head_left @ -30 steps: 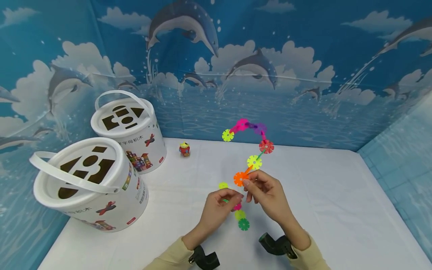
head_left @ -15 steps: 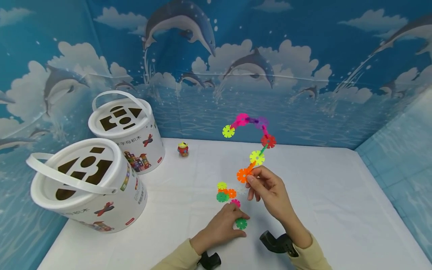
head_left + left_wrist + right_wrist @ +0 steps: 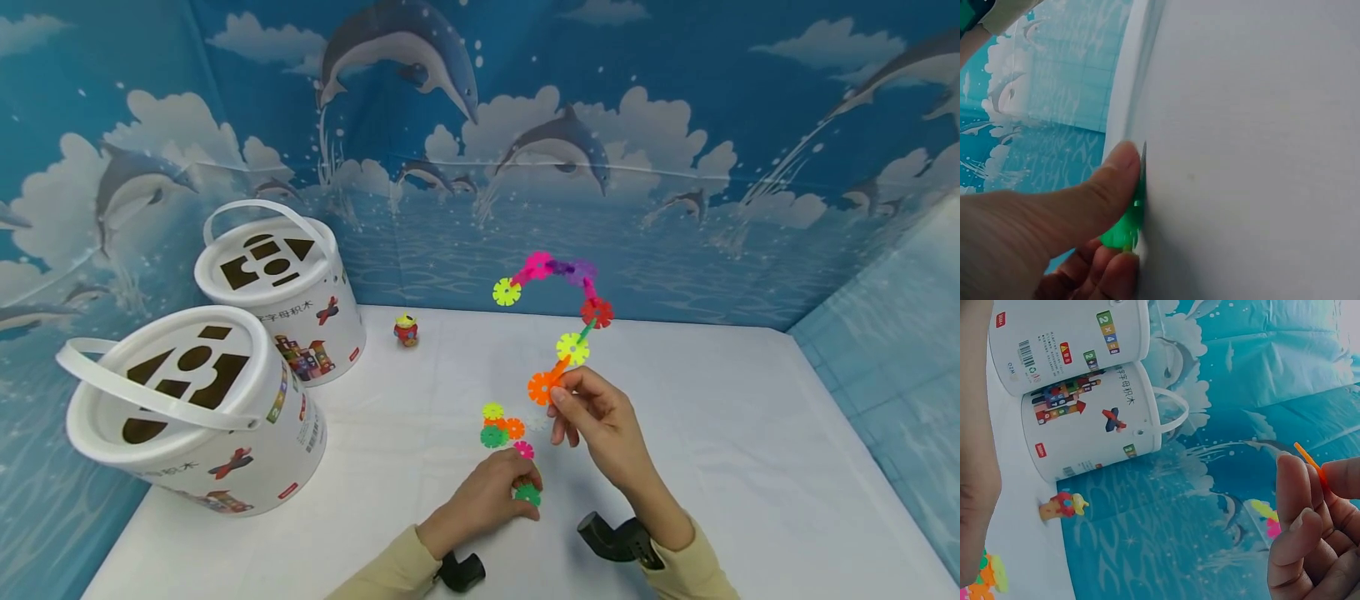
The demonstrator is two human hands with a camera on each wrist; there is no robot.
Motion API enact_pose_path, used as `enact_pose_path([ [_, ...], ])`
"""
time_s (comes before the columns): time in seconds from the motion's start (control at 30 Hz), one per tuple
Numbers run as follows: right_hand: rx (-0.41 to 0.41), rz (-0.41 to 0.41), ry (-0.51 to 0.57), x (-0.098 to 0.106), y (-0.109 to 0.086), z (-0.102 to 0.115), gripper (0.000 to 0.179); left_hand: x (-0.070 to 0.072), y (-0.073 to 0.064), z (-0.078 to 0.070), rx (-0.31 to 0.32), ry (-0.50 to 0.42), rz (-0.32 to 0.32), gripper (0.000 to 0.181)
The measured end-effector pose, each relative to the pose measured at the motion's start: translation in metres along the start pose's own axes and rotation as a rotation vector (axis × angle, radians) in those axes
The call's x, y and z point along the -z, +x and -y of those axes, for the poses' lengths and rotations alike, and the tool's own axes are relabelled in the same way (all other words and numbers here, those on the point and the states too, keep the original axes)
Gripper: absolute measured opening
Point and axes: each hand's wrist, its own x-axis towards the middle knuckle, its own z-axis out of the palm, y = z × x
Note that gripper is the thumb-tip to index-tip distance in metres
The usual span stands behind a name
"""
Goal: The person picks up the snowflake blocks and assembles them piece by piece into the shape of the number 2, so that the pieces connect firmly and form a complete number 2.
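My right hand pinches an orange snowflake disc between thumb and fingers; its edge shows in the right wrist view. This disc is the lower end of a raised, curved chain of linked discs, through yellow, red, purple and pink to a yellow disc. On the table, my left hand has its thumb and fingers about a green snowflake disc, seen tilted between them in the left wrist view. Just beyond lie a pink disc and several others, including an orange one.
Two white lidded buckets, a near one and a far one, stand at the left. A small red and yellow figurine stands near the table's back edge. A dolphin-printed cloth hangs behind.
My left hand has left the orange disc's side, come down toward me and closed on the green disc, drawing it slightly left. My right hand has raised the chain a little.
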Motion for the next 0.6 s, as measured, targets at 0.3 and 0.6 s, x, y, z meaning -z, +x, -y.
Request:
enact_pose_path([
  [0.3,-0.001,-0.012,0.008,0.0,0.001,0.001,0.006,0.015,0.0,-0.005,-0.051,-0.078,-0.129,0.012],
  [0.6,0.011,-0.015,0.024,0.001,0.001,0.001,0.007,0.054,-0.002,-0.031,-0.178,-0.401,-0.455,0.015],
])
